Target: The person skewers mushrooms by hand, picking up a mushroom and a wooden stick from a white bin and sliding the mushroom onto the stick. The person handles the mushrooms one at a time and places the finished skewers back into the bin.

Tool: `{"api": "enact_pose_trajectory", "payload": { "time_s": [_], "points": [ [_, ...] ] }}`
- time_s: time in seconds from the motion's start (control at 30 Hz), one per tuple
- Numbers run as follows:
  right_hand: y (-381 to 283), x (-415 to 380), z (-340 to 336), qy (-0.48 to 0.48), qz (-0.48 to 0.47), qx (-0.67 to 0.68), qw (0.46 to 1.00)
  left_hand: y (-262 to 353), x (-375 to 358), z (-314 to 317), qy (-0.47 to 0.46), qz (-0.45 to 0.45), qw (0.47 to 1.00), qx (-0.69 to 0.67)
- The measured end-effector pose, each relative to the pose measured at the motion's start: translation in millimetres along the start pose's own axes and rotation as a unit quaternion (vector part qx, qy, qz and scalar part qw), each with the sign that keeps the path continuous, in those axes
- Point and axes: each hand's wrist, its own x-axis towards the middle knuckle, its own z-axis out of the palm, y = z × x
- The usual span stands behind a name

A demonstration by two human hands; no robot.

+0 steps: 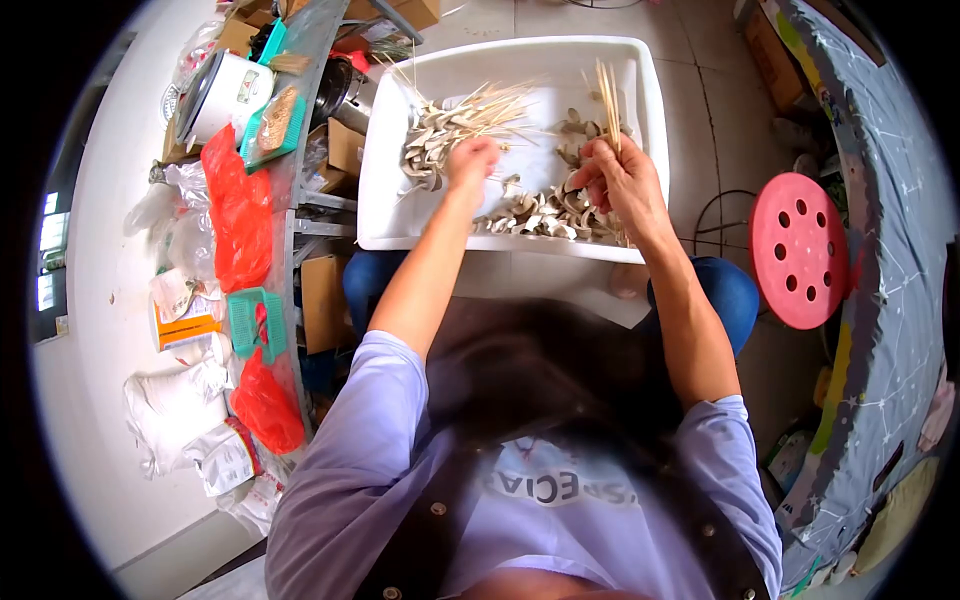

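Observation:
A white plastic tub (pixel 652 95) rests in front of me, level with my knees. In my right hand (pixel 625 185), over the tub's right side, a bunch of thin wooden skewers (pixel 608 100) is gripped with its ends pointing up and away. My left hand (pixel 473 163) is over the tub's left half, fingers drawn together and a little blurred; what they hold, if anything, is hidden. Beside it lies a pile of loaded skewers (pixel 445 128), threaded with grey-white slices. Loose grey-white slices (pixel 545 213) lie along the near side of the tub, partly under my right hand.
A red round stool (pixel 798 250) with holes stands at the right. On the left, a shelf carries a white rice-cooker-like pot (pixel 222 98), red plastic bags (pixel 238 215) and a green basket (pixel 256 322). A patterned grey cloth (pixel 880 250) hangs at the far right.

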Motion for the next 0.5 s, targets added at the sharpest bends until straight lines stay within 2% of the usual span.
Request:
{"api": "enact_pose_trajectory", "payload": {
  "time_s": [0.03, 0.07, 0.1, 0.13, 0.17, 0.27, 0.3, 0.4, 0.5],
  "points": [
    [-1, 0, 2, -0.002, 0.001, 0.001, 1.000, -9, -4, 14, -0.019, 0.062, 0.983, 0.173],
    [-1, 0, 2, -0.007, 0.000, 0.011, 1.000, -16, -8, 23, -0.038, 0.123, 0.932, 0.340],
    [0, 1, 2, -0.006, 0.005, 0.013, 1.000, -18, -14, 29, -0.056, 0.207, 0.859, 0.465],
    [1, 2, 1, -0.005, 0.008, 0.015, 1.000, -18, -18, 34, -0.070, 0.288, 0.762, 0.576],
    [5, 5, -1, -0.012, -0.001, -0.004, 1.000, -16, -19, 39, -0.080, 0.362, 0.642, 0.671],
    [3, 6, -2, 0.000, 0.010, -0.007, 1.000, -28, -10, 57, -0.087, 0.283, 0.616, 0.730],
    [0, 5, -2, 0.001, 0.017, -0.010, 1.000, -22, -10, 60, -0.121, 0.243, 0.614, 0.741],
    [-7, 3, -1, -0.004, 0.029, -0.017, 0.999, -15, -12, 53, -0.192, 0.238, 0.621, 0.722],
    [0, 5, 1, -0.014, 0.020, -0.025, 0.999, -23, -10, 43, -0.175, 0.275, 0.627, 0.708]
  ]
}}
